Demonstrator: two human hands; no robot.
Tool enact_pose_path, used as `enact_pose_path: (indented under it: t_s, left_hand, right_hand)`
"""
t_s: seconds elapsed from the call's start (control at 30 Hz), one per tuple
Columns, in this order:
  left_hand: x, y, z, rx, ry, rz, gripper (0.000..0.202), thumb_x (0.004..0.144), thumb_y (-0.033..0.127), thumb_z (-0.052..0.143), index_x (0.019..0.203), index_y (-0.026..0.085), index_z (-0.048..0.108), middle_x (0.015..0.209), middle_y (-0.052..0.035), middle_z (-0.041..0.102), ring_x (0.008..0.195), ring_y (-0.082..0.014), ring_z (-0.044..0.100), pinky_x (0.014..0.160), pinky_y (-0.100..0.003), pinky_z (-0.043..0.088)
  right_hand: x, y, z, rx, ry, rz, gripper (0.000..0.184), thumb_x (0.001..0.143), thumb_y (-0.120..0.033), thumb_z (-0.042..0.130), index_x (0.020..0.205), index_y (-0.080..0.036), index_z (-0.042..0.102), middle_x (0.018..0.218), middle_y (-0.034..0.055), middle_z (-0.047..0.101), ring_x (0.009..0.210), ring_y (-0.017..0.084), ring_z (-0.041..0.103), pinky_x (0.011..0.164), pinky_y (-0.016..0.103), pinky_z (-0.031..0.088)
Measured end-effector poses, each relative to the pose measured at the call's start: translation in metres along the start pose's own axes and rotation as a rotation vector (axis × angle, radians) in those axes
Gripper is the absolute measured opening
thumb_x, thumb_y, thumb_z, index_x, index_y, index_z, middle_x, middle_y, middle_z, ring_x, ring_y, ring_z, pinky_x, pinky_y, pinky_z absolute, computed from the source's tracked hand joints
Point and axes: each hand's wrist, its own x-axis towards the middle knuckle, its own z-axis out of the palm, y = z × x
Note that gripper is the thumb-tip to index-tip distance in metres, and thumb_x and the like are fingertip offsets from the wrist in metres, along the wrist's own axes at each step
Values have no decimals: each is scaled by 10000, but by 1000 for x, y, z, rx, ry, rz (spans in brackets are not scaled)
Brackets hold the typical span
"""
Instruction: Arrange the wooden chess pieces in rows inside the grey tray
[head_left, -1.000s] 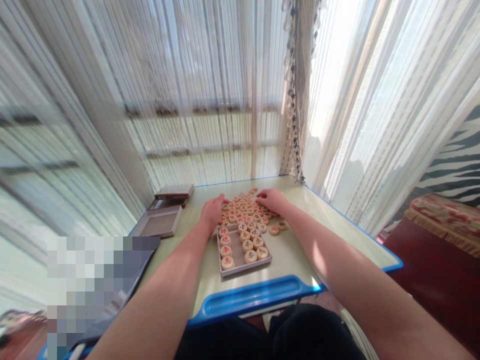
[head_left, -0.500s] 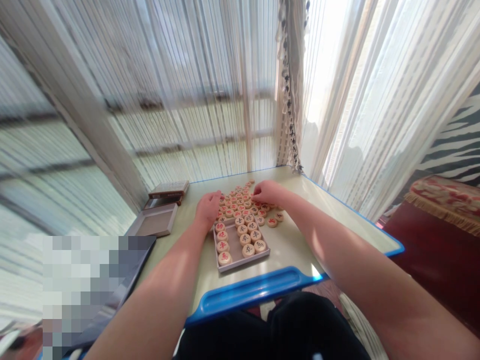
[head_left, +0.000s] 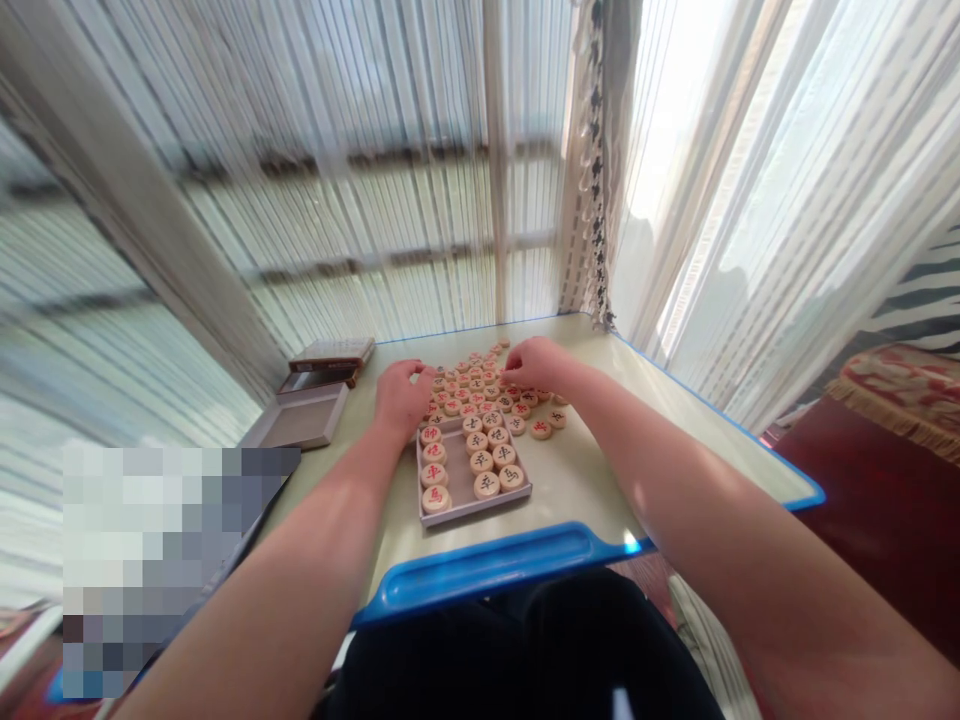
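Round xiangqi pieces, pale wood with red or black characters, lie loosely spread on the pale green table. In front of them is a shallow grey box tray. One column of red pieces runs along its left side, and two columns of black pieces fill its right side. My left hand is at the left edge of the loose pieces, fingers curled, their tips partly hidden. Over the right part of the spread, my right hand has its fingers pinched down among the pieces; what they grip is hidden.
An empty box lid lies at the left, with another box behind it. A dark-edged flat object, partly pixelated, is at the lower left. The table has a blue rim with a trough in front. String curtains hang behind.
My view has shifted slightly, so the table sits higher in it. A small gap shows between the curled fingers of my left hand. The pieces in the tray are unchanged.
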Motion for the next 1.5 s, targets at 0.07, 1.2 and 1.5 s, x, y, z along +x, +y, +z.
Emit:
enact_pose_path:
  t_s: [0.07,1.2,1.5]
  left_hand:
    - [0,-2,0,1,2,9,251,737,370,491,739,186,662,979,-86,649,973,-234,556,932,-319,370]
    - [2,10,0,174,-183,-153,293,735,398,494,817,180,672,846,-84,682,830,-227,602,747,-292,421]
    - [6,0,-1,-282,-58,-398,213,658,183,528,805,168,681,755,-35,647,760,-176,571,666,-262,436]
  right_hand:
    - [0,1,1,7,-39,-8,238,691,-406,617,804,-222,715,742,28,677,706,166,575,622,237,406]
    - [2,7,4,110,44,1,212,716,-327,586,865,-246,713,881,30,681,832,196,586,713,274,449]
    - [5,10,3,55,104,230,296,811,-219,432,989,-161,661,1002,98,664,933,214,585,799,280,433]
